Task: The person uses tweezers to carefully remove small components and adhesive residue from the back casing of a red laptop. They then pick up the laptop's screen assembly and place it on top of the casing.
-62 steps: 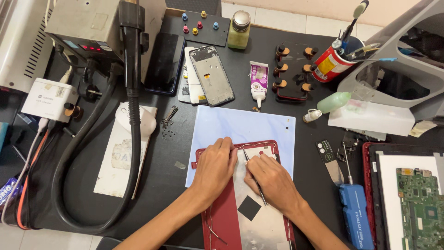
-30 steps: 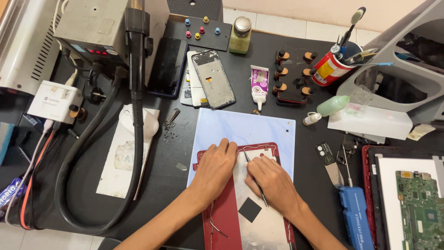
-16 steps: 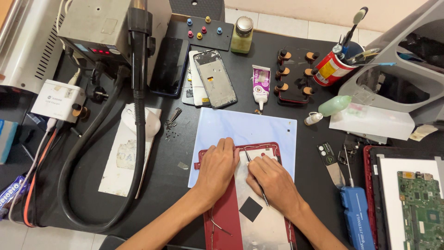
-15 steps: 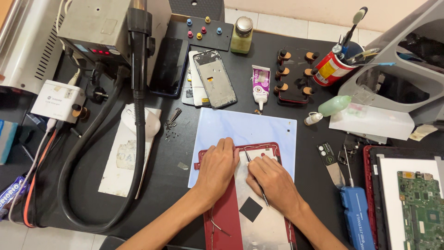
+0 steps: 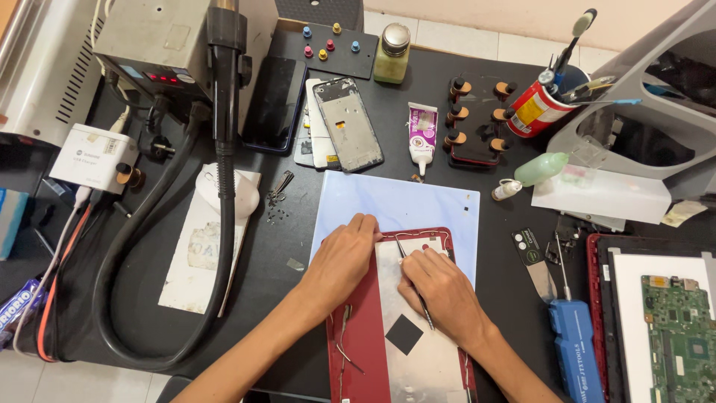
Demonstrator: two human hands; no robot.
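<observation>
Little has moved since the earlier frames: both hands stay on the red laptop lid shell (image 5: 365,351) and only the view has drifted a touch. That shell lies open-side up on the black desk (image 5: 283,246), its far edge resting over a pale blue marbled mat (image 5: 395,205).

Pressed flat, the left hand (image 5: 339,261) rests with fingers spread and unclenched on the shell's upper left corner, gripping nothing. Beside it the right hand (image 5: 440,295) pinches a thin metal probe (image 5: 412,280) like a pen; its tip appears to touch the top edge of the silver foil sheet (image 5: 425,351) lining the shell (the contact itself is too small to be sure of). A black square pad (image 5: 403,333) sits on that foil, just beside the right wrist.

Farther back on the desk lie a bare grey phone frame (image 5: 349,123), a white glue tube (image 5: 421,134) and a red tin of tools (image 5: 537,108). On the left, a thick black hose (image 5: 224,186) hangs from a grey hot-air station (image 5: 160,37). To the right sit a blue-handled tool (image 5: 574,347) and a green circuit board (image 5: 679,332).
</observation>
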